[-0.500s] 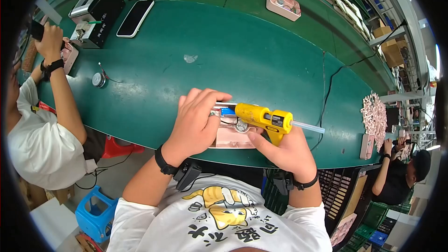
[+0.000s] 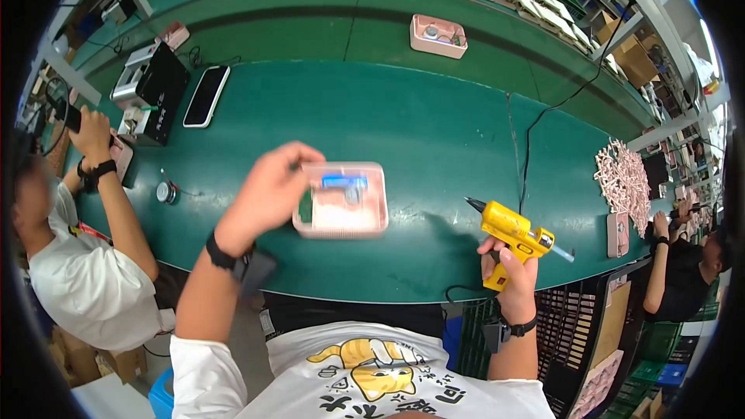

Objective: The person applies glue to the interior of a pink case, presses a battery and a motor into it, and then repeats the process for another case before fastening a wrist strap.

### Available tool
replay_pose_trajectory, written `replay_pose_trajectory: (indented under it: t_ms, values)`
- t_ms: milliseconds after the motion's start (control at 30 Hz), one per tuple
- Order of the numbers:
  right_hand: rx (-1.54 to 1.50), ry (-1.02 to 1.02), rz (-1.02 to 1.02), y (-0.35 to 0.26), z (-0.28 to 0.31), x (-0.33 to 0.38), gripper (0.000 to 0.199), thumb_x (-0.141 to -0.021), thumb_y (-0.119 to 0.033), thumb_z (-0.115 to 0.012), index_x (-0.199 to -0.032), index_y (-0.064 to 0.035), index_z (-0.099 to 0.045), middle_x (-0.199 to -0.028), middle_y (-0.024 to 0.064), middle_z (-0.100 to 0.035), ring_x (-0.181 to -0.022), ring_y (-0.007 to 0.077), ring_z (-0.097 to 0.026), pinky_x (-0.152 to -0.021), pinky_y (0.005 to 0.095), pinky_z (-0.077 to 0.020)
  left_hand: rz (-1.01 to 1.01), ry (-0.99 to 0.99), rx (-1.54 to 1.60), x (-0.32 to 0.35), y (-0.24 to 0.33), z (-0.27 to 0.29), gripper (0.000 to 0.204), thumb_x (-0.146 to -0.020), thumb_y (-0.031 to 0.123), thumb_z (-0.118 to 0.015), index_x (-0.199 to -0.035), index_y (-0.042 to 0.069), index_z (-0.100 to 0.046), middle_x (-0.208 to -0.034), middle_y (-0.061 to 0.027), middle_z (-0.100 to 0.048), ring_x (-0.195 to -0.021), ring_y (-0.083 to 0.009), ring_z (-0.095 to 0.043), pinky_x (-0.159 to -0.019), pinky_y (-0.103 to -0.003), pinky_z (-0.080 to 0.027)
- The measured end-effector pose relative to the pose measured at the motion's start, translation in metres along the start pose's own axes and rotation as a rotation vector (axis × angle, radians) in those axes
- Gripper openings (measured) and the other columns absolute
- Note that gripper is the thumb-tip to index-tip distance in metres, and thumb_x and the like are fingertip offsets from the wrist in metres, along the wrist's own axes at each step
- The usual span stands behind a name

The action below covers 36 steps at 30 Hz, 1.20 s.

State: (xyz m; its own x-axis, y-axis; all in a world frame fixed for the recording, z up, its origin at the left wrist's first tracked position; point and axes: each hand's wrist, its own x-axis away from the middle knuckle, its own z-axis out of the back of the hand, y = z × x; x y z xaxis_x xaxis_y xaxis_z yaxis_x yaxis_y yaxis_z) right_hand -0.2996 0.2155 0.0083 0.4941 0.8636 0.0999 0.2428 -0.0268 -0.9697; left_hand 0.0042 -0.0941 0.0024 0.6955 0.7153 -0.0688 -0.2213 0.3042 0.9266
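Pink plastic housing (image 2: 376,219), shallow and round-cornered, serves as my landmark from this remote station; it sits on, or just above, the green tabletop (image 2: 434,132), hollow side up. Inside it I record a blue cylinder (image 2: 344,181) along the far wall and a round metallic part (image 2: 353,195) just nearer.

Left hand (image 2: 268,186): at the housing's far left corner, fingers curled over the rim. Motion blur is heavy here, so I cannot tell whether they pinch the rim or only touch it.

Right hand (image 2: 508,268): well to the right of the housing, fingers wrapped round the handle of a yellow glue gun (image 2: 512,225). Its black nozzle (image 2: 475,205) points away from the wearer and toward the housing's side, clear of it; a translucent glue stick (image 2: 563,253) protrudes from the rear (unlike the housing, the gun reads sharply).

Left of the housing I log a small round motor (image 2: 165,192) with wires; beyond it, also left, a phone (image 2: 207,97). Farther out behind the housing stands a pink box (image 2: 438,48) containing parts. Far right of it lies a heap of small pink pieces (image 2: 622,182).
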Motion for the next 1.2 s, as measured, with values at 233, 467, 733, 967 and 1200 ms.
replay_pose_trajectory:
  t_ms: [233,467,733,967,1200]
  values:
    - [-0.019,0.089,0.139,0.035,0.014,0.010,0.031,-0.099,-0.023,-0.078,-0.115,-0.0028,-0.061,-0.109,0.0231,-0.076,-0.069,0.0183,-0.067,-0.064,0.0310,-0.0554,0.157,0.487,0.079,-0.166,-0.015,0.020,0.032,-0.107,0.011,-0.066,-0.137,-0.001,-0.064,-0.115,-0.0130,-0.073,-0.079,-0.0179,-0.074,-0.066,-0.033,-0.059]
    - [-0.123,0.085,0.109,0.034,0.018,0.009,0.034,-0.097,-0.024,-0.079,-0.116,-0.0021,-0.061,-0.108,0.0256,-0.076,-0.071,0.0204,-0.068,-0.065,0.0337,-0.0567,-0.330,0.520,-0.582,-0.252,-0.031,-0.061,0.048,-0.098,0.008,-0.069,-0.144,0.000,-0.059,-0.140,-0.0260,-0.062,-0.129,-0.0421,-0.066,-0.100,-0.043,-0.060]
    - [-0.202,0.099,0.086,0.035,0.017,0.012,0.034,-0.096,-0.022,-0.079,-0.116,-0.0010,-0.061,-0.108,0.0266,-0.076,-0.071,0.0226,-0.068,-0.064,0.0355,-0.0568,-0.485,0.280,-1.024,-0.327,0.014,-0.124,0.045,-0.089,0.017,-0.079,-0.133,0.010,-0.071,-0.140,-0.0192,-0.062,-0.132,-0.0381,-0.061,-0.106,-0.053,-0.055]
    - [-0.200,0.102,0.113,0.037,0.016,0.011,0.033,-0.096,-0.022,-0.079,-0.115,-0.0014,-0.061,-0.108,0.0262,-0.076,-0.070,0.0224,-0.068,-0.063,0.0351,-0.0564,-0.863,0.152,-0.899,-0.261,0.043,-0.101,0.026,-0.085,0.020,-0.086,-0.105,0.008,-0.074,-0.146,-0.0170,-0.061,-0.139,-0.0380,-0.057,-0.115,-0.056,-0.048]
    - [-0.195,0.098,0.127,0.036,0.017,0.007,0.033,-0.096,-0.024,-0.078,-0.115,-0.0022,-0.061,-0.107,0.0252,-0.075,-0.069,0.0213,-0.067,-0.062,0.0341,-0.0550,-0.706,0.157,-0.843,-0.058,0.059,-0.075,0.028,-0.084,0.019,-0.088,-0.095,0.005,-0.067,-0.147,-0.0176,-0.065,-0.144,-0.0396,-0.057,-0.123,-0.063,-0.039]
